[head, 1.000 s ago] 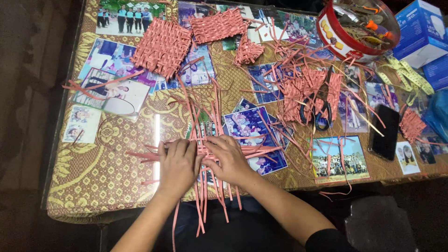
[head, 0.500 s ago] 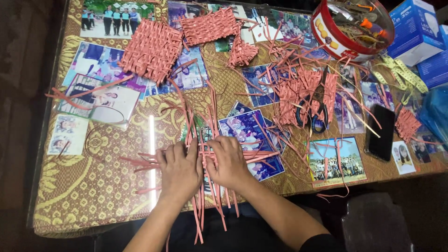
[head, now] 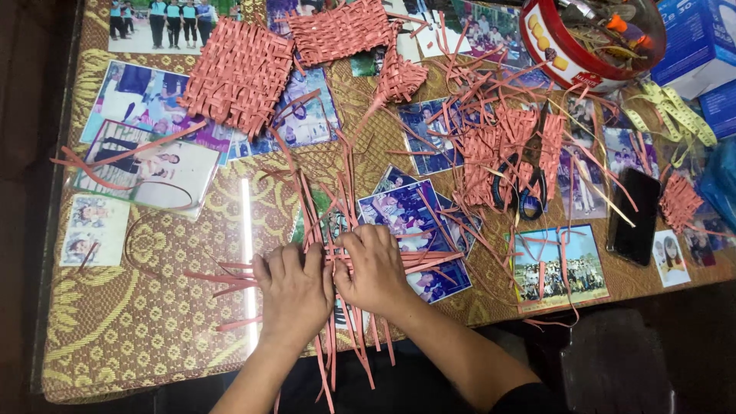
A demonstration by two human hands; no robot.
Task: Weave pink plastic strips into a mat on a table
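Note:
My left hand (head: 295,291) and my right hand (head: 376,268) lie side by side, pressing down on a crossing of loose pink strips (head: 337,230) near the table's front edge. The strips run out from under both hands to the left, to the right, away from me and over the edge. Fingers of both hands pinch the strips where they cross; the woven part itself is hidden under my hands. A finished pink woven mat (head: 238,77) lies at the back left, and a second woven mat (head: 341,31) lies behind it.
Photographs (head: 146,165) lie under the glass top on a gold patterned cloth (head: 115,330). Black-handled scissors (head: 529,180) rest among loose strips at the right. A black phone (head: 635,215), a round red tin (head: 586,38), a yellow tape measure (head: 675,115) and blue boxes (head: 701,42) stand further right.
My hands have stayed on the strip crossing, shifting only slightly. The view has moved in closer and a little to the right.

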